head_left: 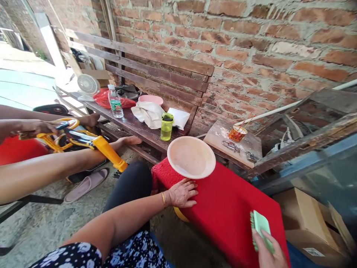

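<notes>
My left hand [183, 193] lies flat with its fingers spread on a red cloth-covered surface [223, 201], just below a pale pink basin [192, 173]. The basin stands at the far end of the red cover and looks to hold water. At the lower right, my right hand [270, 249] grips a light green scrub brush [262, 227]. The brush is tilted on its side, its green bristles facing left, close to the right edge of the red cover. Whether the bristles touch the cloth I cannot tell.
A dark wooden bench [139, 123] along the brick wall carries a yellow-green bottle [166, 128], a water bottle [115, 104], a white cloth [147, 113] and a small fan [88, 85]. Another person's hand [36, 127] is near a yellow toy [108, 150]. A cardboard box [306, 219] stands right.
</notes>
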Demonstrator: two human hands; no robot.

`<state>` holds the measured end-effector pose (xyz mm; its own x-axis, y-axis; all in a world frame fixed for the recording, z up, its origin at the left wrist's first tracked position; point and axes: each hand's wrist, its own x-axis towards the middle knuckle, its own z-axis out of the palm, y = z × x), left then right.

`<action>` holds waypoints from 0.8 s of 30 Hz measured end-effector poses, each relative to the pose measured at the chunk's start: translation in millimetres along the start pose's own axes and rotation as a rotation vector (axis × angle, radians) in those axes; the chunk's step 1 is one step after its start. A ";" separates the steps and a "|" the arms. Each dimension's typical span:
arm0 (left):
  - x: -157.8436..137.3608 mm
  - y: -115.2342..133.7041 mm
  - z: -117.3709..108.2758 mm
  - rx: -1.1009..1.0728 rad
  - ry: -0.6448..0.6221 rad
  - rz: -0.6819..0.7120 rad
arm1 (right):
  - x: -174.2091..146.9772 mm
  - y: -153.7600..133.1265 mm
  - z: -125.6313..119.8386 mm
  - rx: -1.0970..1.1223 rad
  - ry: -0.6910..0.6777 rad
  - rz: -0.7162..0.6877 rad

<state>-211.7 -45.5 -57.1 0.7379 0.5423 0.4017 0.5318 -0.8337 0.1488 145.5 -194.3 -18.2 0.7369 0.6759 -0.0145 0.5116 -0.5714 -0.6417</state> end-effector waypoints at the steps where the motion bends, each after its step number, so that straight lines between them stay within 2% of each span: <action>1: 0.3 0.1 0.8 0.005 0.011 0.009 | -4.1 -24.2 12.3 0.063 -0.034 0.010; 5: 2.3 1.3 0.8 0.016 0.022 0.037 | -10.8 -110.1 66.4 0.144 -0.151 -0.061; 8: 3.6 2.2 -1.1 0.012 0.015 0.040 | -12.6 -156.6 102.5 -0.005 -0.158 -0.140; 11: 4.2 3.4 -2.5 -0.011 0.013 0.034 | -19.1 -184.7 128.1 -0.219 -0.176 -0.189; 14: 4.9 6.1 -3.0 -0.045 0.001 0.024 | -27.1 -195.4 142.6 -0.345 -0.202 -0.234; 17: 6.1 10.2 -2.9 -0.059 -0.015 0.006 | -29.0 -195.8 146.2 -0.452 -0.229 -0.269; 19: 7.0 12.4 -2.5 -0.056 -0.024 -0.001 | -24.5 -191.8 140.1 -0.466 -0.241 -0.259; 21: 7.8 13.3 -2.4 -0.055 -0.031 -0.004 | -14.8 -181.2 123.7 -0.482 -0.233 -0.222; 24: 9.4 11.9 -5.9 -0.065 -0.062 -0.007 | 8.8 -146.2 77.3 -0.517 -0.166 -0.113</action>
<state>-200.9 -50.9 -46.2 0.7597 0.5520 0.3436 0.5106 -0.8337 0.2104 43.1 -68.9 16.1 0.6063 0.7869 -0.1147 0.7647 -0.6165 -0.1872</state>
